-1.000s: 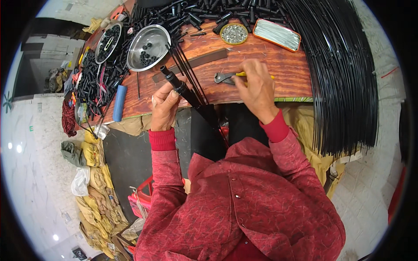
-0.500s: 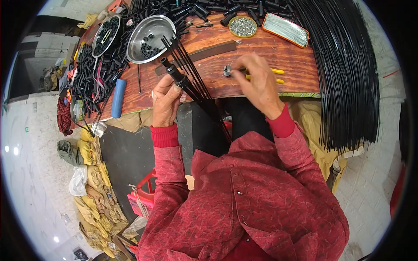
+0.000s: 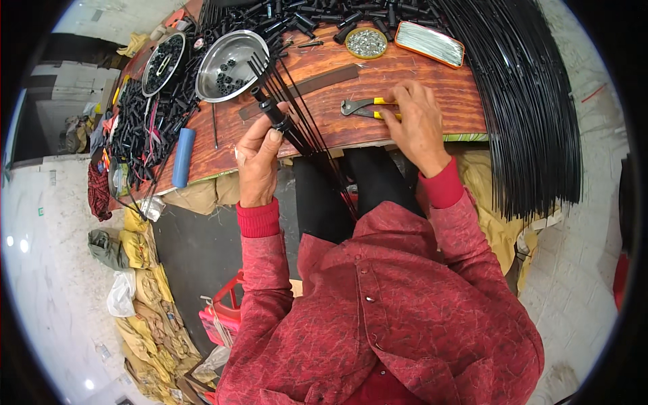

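My left hand point(image 3: 258, 158) is closed around a black umbrella frame point(image 3: 275, 113) at its tubular upper part. Several thin black ribs point(image 3: 297, 101) fan up beside the tube, and its lower end runs down between my legs. My right hand point(image 3: 418, 121) has its fingers closed over the yellow handles of a pair of end-cutting pliers point(image 3: 358, 106). The pliers' metal jaws point left, close to the wooden tabletop. My palm hides the handle ends.
A steel bowl point(image 3: 208, 79) holds small black parts; a second bowl point(image 3: 152, 75) stands left. Behind are a tin of metal bits point(image 3: 366, 34), a tray of wires point(image 3: 432, 59) and black tubes. Long black rods point(image 3: 533, 135) hang over the right edge. A blue cylinder point(image 3: 183, 158) lies left.
My right hand has shifted right, from above the pliers' jaws onto their handles. My left hand still holds the umbrella frame in nearly the same spot.
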Demonstrator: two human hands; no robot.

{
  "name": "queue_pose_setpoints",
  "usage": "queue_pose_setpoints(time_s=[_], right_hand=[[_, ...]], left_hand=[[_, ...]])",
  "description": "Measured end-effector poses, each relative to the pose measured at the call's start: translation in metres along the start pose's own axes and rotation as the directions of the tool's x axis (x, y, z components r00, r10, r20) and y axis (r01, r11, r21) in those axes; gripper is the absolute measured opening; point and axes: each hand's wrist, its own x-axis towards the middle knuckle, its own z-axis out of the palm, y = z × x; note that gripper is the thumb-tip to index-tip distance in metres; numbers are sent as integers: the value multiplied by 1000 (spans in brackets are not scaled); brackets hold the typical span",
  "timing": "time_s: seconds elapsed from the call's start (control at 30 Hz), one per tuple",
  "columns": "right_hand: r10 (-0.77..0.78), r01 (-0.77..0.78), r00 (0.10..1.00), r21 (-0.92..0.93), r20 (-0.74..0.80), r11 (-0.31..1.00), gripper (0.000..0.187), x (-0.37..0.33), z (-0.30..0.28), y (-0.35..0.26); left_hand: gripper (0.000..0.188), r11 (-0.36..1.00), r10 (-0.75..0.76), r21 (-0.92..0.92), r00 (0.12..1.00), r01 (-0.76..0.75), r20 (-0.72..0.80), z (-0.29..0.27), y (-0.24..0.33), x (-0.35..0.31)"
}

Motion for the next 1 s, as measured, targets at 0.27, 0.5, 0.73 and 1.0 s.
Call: queue_pose_setpoints(time_s=[0.27, 0.5, 0.73, 1.0], right_hand=[[-134, 151, 968, -63, 214, 987, 27, -6, -12, 20], [-176, 194, 940, -35, 292, 980, 25, 0, -8, 31], [-183, 201, 941, -36, 284, 979, 26, -3, -6, 31], [-68, 54, 982, 84, 174, 995, 26, -8, 5, 34]], left_hand=[[53, 994, -1, -108, 994, 13, 108, -16, -4, -9], [52, 989, 4, -147, 993, 15, 122, -27, -1, -17], [49, 980, 17, -200, 985, 19, 173, -48, -1, -26], [45, 957, 71, -291, 976, -8, 207, -59, -5, -31]])
